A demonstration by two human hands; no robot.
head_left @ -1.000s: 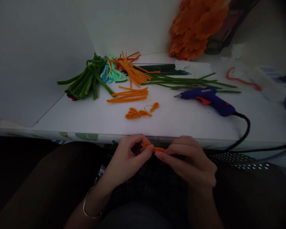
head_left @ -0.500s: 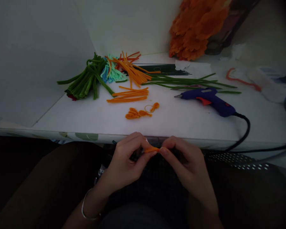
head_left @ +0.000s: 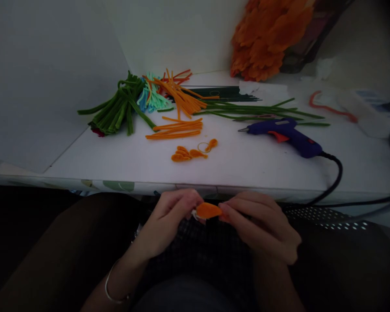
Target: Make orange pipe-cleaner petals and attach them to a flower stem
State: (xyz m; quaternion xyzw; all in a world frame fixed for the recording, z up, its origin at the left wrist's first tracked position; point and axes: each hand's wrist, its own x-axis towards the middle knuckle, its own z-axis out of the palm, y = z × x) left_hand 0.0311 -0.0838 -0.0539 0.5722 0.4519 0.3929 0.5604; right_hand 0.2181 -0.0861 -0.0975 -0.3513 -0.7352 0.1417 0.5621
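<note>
1. Here's the action, low in the centre of the frame: an orange petal (head_left: 208, 211), broad end to the left, narrow end to the right, just below the front edge of the bench (head_left: 247, 173).
2. The right hand (head_left: 263, 225) comes in from the lower right, thumb and forefinger pinching that narrow tip, the other fingers curled in behind.
3. Over on the left, the left hand (head_left: 172, 219) angles up from the lower left, back of the hand showing, fingers bent in at the broad end; whether they grip the petal, I cannot tell. A small whitish scrap (head_left: 196, 215) sits at those fingertips (and a slim silver bangle (head_left: 108, 286) circles that wrist).
4. Both forearms slant inward, and the hands face each other across the petal!
5. Up on the bench, mid-frame, a small cluster of orange petals (head_left: 182, 154), with orange stems (head_left: 173, 130) lying just above.
6. Right of centre, a blue glue gun (head_left: 286, 132) rests on its side, nozzle to the left.
</note>
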